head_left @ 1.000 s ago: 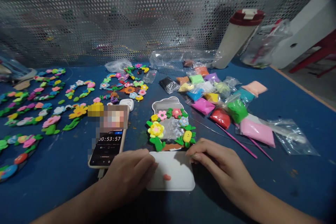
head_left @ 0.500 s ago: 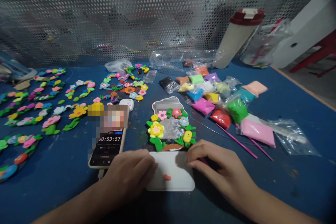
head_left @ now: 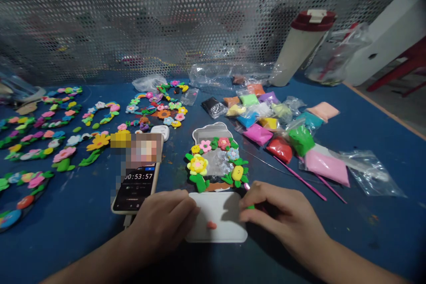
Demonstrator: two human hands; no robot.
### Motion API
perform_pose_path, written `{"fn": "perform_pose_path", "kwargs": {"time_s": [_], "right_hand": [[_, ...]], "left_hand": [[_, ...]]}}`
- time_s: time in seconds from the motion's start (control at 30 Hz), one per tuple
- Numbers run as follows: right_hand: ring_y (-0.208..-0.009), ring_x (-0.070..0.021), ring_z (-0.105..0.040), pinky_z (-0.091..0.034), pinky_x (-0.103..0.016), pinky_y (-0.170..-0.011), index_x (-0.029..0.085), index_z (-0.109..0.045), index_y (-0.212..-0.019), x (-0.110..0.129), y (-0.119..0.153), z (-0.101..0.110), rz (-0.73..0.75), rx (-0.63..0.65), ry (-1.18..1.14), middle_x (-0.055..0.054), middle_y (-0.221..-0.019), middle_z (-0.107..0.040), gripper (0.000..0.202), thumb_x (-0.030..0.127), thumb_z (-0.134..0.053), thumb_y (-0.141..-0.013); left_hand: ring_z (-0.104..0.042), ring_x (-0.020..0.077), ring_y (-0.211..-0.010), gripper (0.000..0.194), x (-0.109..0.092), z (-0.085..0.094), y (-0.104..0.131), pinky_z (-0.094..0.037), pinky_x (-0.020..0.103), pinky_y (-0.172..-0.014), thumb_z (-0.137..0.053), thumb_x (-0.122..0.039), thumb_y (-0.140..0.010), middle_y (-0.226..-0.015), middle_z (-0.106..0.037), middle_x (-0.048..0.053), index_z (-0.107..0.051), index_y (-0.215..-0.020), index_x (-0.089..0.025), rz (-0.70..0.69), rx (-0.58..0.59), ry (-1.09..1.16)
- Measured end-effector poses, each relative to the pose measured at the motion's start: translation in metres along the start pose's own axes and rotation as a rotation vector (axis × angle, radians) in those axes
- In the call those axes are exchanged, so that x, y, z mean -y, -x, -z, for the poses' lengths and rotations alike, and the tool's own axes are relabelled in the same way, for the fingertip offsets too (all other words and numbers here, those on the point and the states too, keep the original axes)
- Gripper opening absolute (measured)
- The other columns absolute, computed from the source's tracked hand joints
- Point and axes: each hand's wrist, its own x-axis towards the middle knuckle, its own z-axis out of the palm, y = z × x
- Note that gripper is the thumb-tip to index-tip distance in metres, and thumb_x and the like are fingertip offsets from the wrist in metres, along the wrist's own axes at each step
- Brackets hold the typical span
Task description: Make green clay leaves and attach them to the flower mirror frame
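A white board lies in front of me, with a small coral-red clay piece on it. My left hand rests at the board's left edge, fingers curled, their tips hidden. At the right edge, my right hand is pinched; a bit of green and a pinkish tip show between and above its fingers, but the item is too small to name. Just behind the board stands a mirror framed with clay flowers, green leaves and a yellow piece with a face.
A phone showing a timer lies left of the board. Finished clay flower wreaths cover the left side. Colored clay packets, magenta sticks and a tumbler are at the right, before a perforated metal panel.
My right hand has shifted slightly to the right and its fingers have parted a little, so green and a pinkish tip now show. My left hand has not visibly moved.
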Motion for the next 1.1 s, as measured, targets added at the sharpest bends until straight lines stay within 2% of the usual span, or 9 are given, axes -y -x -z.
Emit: {"fn": "perform_pose_path", "kwargs": {"time_s": [0.07, 0.13, 0.27, 0.5, 0.6, 0.67, 0.9, 1.0, 1.1], "right_hand": [[-0.073, -0.0119, -0.067, -0.052, -0.019, -0.067, 0.021, -0.067, -0.085, -0.0001, 0.0006, 0.0003, 0.014, 0.022, 0.006, 0.0, -0.081, -0.072, 0.006, 0.019, -0.062, -0.086], [-0.079, -0.0112, -0.068, -0.052, -0.018, -0.072, 0.022, -0.068, -0.095, -0.0005, 0.0015, 0.0003, 0.003, 0.024, 0.016, -0.001, -0.089, -0.074, 0.016, 0.014, -0.055, -0.089], [-0.068, -0.0089, -0.066, -0.053, -0.017, -0.065, 0.022, -0.066, -0.105, -0.0008, 0.0024, -0.0004, -0.02, -0.004, -0.016, 0.0, -0.084, -0.073, 0.026, 0.013, -0.046, -0.092], [-0.061, -0.0098, -0.064, -0.052, -0.017, -0.06, 0.022, -0.067, -0.073, -0.0004, 0.0009, -0.001, 0.036, 0.009, 0.036, 0.002, -0.07, -0.07, 0.009, 0.025, -0.068, -0.081], [-0.063, -0.0105, -0.065, -0.051, -0.018, -0.06, 0.021, -0.066, -0.073, -0.0004, 0.0004, -0.0008, 0.071, 0.019, 0.054, 0.002, -0.07, -0.07, 0.009, 0.022, -0.069, -0.081], [-0.068, -0.0106, -0.068, -0.052, -0.018, -0.063, 0.021, -0.068, -0.08, -0.0005, 0.0005, -0.0005, 0.044, 0.042, 0.065, 0.002, -0.076, -0.073, 0.003, 0.019, -0.067, -0.082], [-0.095, -0.0085, -0.067, -0.051, -0.015, -0.082, 0.027, -0.062, -0.114, 0.0011, 0.0027, 0.0005, 0.002, 0.038, -0.004, 0.002, -0.111, -0.071, 0.032, 0.01, -0.047, -0.092], [-0.08, -0.0086, -0.069, -0.053, -0.016, -0.071, 0.026, -0.063, -0.107, 0.0011, 0.0043, 0.0002, -0.037, 0.001, -0.073, 0.002, -0.097, -0.074, 0.024, 0.015, -0.047, -0.093], [-0.058, -0.0093, -0.065, -0.049, -0.016, -0.053, 0.022, -0.065, -0.084, -0.0003, 0.0046, 0.0005, -0.069, -0.029, -0.065, 0.002, -0.072, -0.071, 0.009, 0.027, -0.059, -0.088]], "left_hand": [[-0.041, 0.0129, -0.049, 0.034, 0.0003, -0.0002, 0.001, -0.025, 0.028, -0.048, -0.029, -0.017, -0.097, -0.056, -0.048, -0.002, -0.049, -0.069, -0.019, -0.003, -0.005, 0.001], [-0.041, 0.013, -0.049, 0.034, 0.0006, -0.0007, 0.002, -0.025, 0.028, -0.048, -0.029, -0.017, -0.097, -0.056, -0.048, -0.002, -0.049, -0.069, -0.019, -0.005, -0.01, 0.003], [-0.04, 0.0127, -0.049, 0.035, 0.001, -0.0018, 0.0023, -0.025, 0.027, -0.047, -0.029, -0.017, -0.097, -0.056, -0.048, -0.002, -0.049, -0.068, -0.019, -0.003, -0.015, 0.008], [-0.041, 0.0128, -0.048, 0.035, 0.0006, -0.0012, 0.0001, -0.026, 0.027, -0.046, -0.029, -0.018, -0.097, -0.055, -0.049, -0.002, -0.049, -0.068, -0.019, -0.008, -0.015, 0.012], [-0.042, 0.0128, -0.049, 0.036, 0.0008, -0.0015, 0.0003, -0.027, 0.027, -0.047, -0.028, -0.018, -0.097, -0.056, -0.049, -0.002, -0.048, -0.068, -0.019, -0.006, -0.019, 0.013], [-0.042, 0.0129, -0.049, 0.035, 0.0008, -0.0018, 0.0008, -0.026, 0.027, -0.048, -0.028, -0.018, -0.098, -0.056, -0.049, -0.002, -0.048, -0.069, -0.019, -0.004, -0.021, 0.011], [-0.04, 0.0126, -0.049, 0.034, 0.0006, -0.0011, 0.001, -0.024, 0.028, -0.048, -0.029, -0.018, -0.097, -0.057, -0.047, -0.002, -0.045, -0.068, -0.019, -0.001, -0.016, 0.007], [-0.039, 0.0123, -0.048, 0.034, 0.001, -0.0013, 0.0009, -0.023, 0.028, -0.048, -0.029, -0.016, -0.097, -0.055, -0.046, -0.003, -0.045, -0.067, -0.019, 0.003, -0.005, 0.005], [-0.04, 0.0125, -0.048, 0.035, 0.001, -0.002, 0.0009, -0.023, 0.028, -0.048, -0.028, -0.016, -0.097, -0.055, -0.047, -0.003, -0.047, -0.068, -0.019, -0.003, -0.001, 0.005]]}}
